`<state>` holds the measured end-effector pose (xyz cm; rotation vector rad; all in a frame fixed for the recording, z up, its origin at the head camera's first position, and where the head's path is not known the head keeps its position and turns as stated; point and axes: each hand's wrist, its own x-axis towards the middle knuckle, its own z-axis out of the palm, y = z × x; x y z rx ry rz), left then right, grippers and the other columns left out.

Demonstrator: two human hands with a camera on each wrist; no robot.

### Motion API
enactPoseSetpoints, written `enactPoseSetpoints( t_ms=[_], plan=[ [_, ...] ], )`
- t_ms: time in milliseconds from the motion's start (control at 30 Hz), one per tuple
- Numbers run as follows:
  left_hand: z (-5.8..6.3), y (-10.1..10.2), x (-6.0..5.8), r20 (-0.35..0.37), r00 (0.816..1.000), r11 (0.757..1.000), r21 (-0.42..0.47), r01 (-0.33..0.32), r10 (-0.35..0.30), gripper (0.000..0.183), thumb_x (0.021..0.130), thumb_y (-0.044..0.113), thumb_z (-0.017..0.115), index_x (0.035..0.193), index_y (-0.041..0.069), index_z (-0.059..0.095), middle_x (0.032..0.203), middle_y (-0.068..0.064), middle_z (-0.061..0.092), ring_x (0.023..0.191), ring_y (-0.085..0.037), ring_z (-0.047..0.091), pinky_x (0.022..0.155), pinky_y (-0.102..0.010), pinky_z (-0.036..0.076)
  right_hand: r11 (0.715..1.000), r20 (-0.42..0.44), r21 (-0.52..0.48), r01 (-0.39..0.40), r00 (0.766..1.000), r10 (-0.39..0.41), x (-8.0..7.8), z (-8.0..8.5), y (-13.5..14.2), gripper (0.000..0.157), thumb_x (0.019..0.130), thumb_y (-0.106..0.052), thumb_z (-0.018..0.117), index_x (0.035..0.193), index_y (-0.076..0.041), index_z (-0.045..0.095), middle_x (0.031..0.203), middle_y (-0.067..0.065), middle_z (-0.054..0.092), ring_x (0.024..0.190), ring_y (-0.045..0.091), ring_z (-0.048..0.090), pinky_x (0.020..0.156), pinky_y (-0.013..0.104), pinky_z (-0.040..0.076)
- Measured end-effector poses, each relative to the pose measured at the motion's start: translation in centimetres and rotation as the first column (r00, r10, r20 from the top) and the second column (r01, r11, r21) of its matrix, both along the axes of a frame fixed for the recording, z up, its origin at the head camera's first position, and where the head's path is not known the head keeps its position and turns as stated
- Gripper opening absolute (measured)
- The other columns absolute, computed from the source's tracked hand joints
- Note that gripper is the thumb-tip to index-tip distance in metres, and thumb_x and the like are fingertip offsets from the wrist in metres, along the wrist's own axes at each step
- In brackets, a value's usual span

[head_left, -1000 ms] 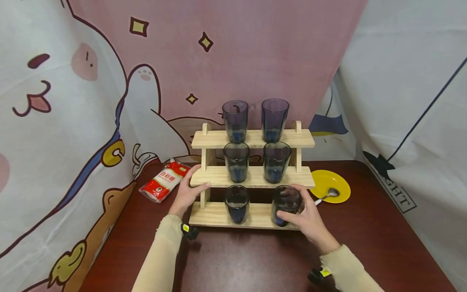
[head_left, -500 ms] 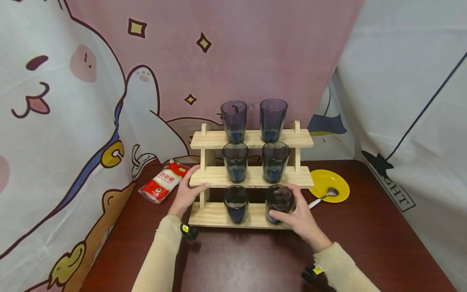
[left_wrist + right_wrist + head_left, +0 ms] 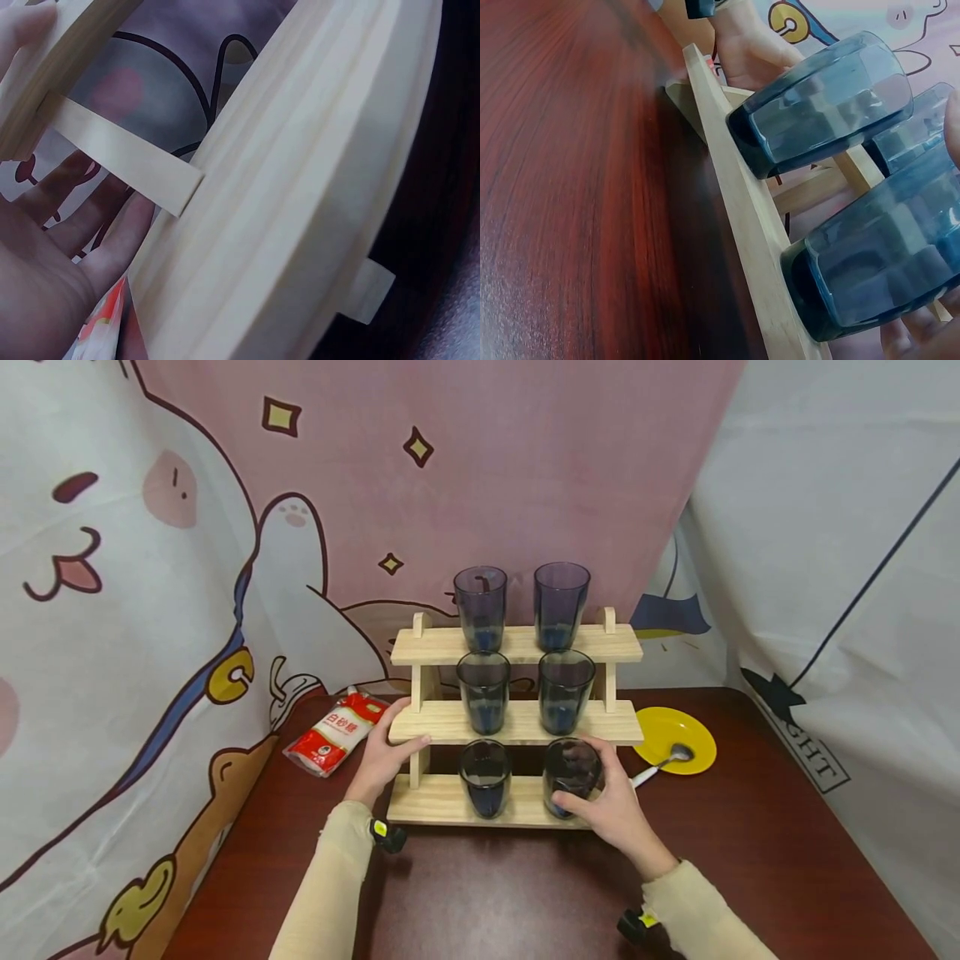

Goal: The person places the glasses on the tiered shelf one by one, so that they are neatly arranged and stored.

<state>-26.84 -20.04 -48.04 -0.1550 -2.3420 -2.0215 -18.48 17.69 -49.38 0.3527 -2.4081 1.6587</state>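
Observation:
A three-tier wooden display rack [image 3: 442, 797] bears dark tinted drinking glasses, two to a tier. My right hand [image 3: 621, 810] holds the lower-right glass [image 3: 572, 762], thumb in front and fingers around its far side. In the right wrist view that glass [image 3: 877, 259] stands with its base on the bottom plank, apart from the lower-left glass [image 3: 825, 105]. With my left hand [image 3: 381, 762] I grip the left end of the middle shelf [image 3: 442, 723]. The left wrist view shows the thumb on the plank and the fingers [image 3: 124, 240] beneath, near an upright support.
Left of the rack lies a red and white bag of white sugar [image 3: 337, 733]. On the right a yellow plate [image 3: 667, 727] carries a spoon [image 3: 678, 753], its white handle reaching past the rim. Patterned cloth [image 3: 585, 460] hangs behind the dark red wooden table [image 3: 480, 893].
My right hand has slid the lower-right glass a little to the left, below the glass above it, then almost stopped. The left hand keeps its grip on the rack.

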Motion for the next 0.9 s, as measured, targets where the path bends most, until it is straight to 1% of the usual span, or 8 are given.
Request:
enactPoseSetpoints(
  t_ms=[67, 200, 267, 433, 533, 733, 800, 900],
  plan=[
    [-0.7, -0.1, -0.5, 0.003, 1.000, 1.000, -0.003, -0.001, 0.001, 0.080, 0.088, 0.014, 0.087, 0.157, 0.023, 0.049, 0.159, -0.008, 0.047, 0.133, -0.027, 0.049, 0.113, -0.047, 0.037, 1.000, -0.005, 0.002, -0.005, 1.000, 0.005, 0.0, 0.0, 0.2, 0.089, 0.078, -0.011, 0.093, 0.151, -0.010, 0.044, 0.140, 0.013, 0.059, 0.127, 0.026, 0.056, 0.102, 0.022, 0.042],
    [-2.4, -0.5, -1.6, 0.004, 1.000, 1.000, -0.012, -0.003, 0.003, 0.083, 0.088, 0.016, 0.087, 0.159, 0.029, 0.045, 0.161, -0.006, 0.045, 0.136, -0.028, 0.048, 0.115, -0.049, 0.037, 1.000, -0.013, 0.007, -0.012, 1.000, 0.012, 0.2, -0.1, 0.8, 0.090, 0.079, -0.008, 0.092, 0.154, -0.009, 0.043, 0.140, 0.015, 0.060, 0.126, 0.015, 0.055, 0.102, 0.043, 0.045],
    [-2.7, -0.5, -1.7, 0.005, 1.000, 1.000, -0.017, -0.009, 0.009, 0.085, 0.088, 0.020, 0.087, 0.160, 0.033, 0.044, 0.163, -0.003, 0.043, 0.140, -0.028, 0.045, 0.117, -0.051, 0.036, 1.000, -0.015, -0.014, -0.022, 1.000, 0.022, 0.4, -0.2, 1.3, 0.086, 0.082, -0.006, 0.089, 0.154, -0.009, 0.042, 0.140, 0.015, 0.060, 0.125, 0.009, 0.055, 0.101, 0.045, 0.046],
    [-2.8, -0.5, -1.7, 0.014, 0.999, 0.998, -0.050, -0.028, 0.028, 0.085, 0.087, 0.030, 0.089, 0.159, 0.041, 0.044, 0.166, 0.004, 0.039, 0.148, -0.026, 0.039, 0.121, -0.056, 0.031, 0.990, -0.093, -0.124, -0.073, 0.994, 0.061, 1.1, -0.3, 2.6, 0.068, 0.091, 0.008, 0.073, 0.150, 0.002, 0.042, 0.136, 0.017, 0.060, 0.119, 0.006, 0.058, 0.099, 0.024, 0.050],
    [-2.7, -0.4, -1.6, 0.007, 1.000, 0.998, -0.064, -0.030, 0.030, 0.087, 0.087, 0.032, 0.089, 0.160, 0.039, 0.042, 0.166, 0.004, 0.039, 0.150, -0.026, 0.037, 0.121, -0.059, 0.030, 0.984, -0.148, -0.161, -0.077, 0.988, 0.054, 1.3, 0.1, 3.4, 0.057, 0.095, 0.014, 0.063, 0.148, 0.008, 0.041, 0.133, 0.017, 0.061, 0.118, 0.010, 0.061, 0.098, 0.018, 0.050],
    [-2.7, -0.2, -1.6, -0.003, 1.000, 0.998, -0.065, -0.018, 0.018, 0.094, 0.089, 0.030, 0.087, 0.165, 0.037, 0.033, 0.170, -0.002, 0.032, 0.153, -0.029, 0.032, 0.122, -0.059, 0.028, 0.990, -0.161, -0.143, 0.006, 0.987, -0.029, 1.1, 1.1, 5.2, 0.050, 0.102, 0.009, 0.059, 0.149, 0.009, 0.041, 0.136, 0.018, 0.061, 0.122, 0.015, 0.062, 0.096, 0.013, 0.048],
    [-2.7, -0.4, -1.6, 0.015, 1.000, 0.998, -0.068, -0.007, 0.008, 0.097, 0.091, 0.030, 0.085, 0.167, 0.039, 0.026, 0.172, -0.004, 0.026, 0.154, -0.031, 0.030, 0.121, -0.059, 0.030, 0.991, -0.155, -0.125, 0.050, 0.986, -0.069, 0.8, 1.5, 6.0, 0.050, 0.103, 0.004, 0.059, 0.150, 0.006, 0.041, 0.138, 0.020, 0.059, 0.122, 0.012, 0.061, 0.096, 0.012, 0.047],
    [-2.0, -1.2, -1.5, 0.012, 1.000, 0.999, -0.052, -0.001, 0.001, 0.097, 0.097, 0.029, 0.079, 0.169, 0.039, 0.015, 0.172, -0.014, 0.025, 0.153, -0.036, 0.031, 0.119, -0.060, 0.032, 0.989, -0.160, -0.070, 0.129, 0.977, -0.139, 0.1, 2.2, 7.5, 0.053, 0.105, -0.002, 0.060, 0.154, -0.002, 0.041, 0.143, 0.023, 0.056, 0.126, 0.010, 0.057, 0.098, 0.011, 0.045]
  ],
)
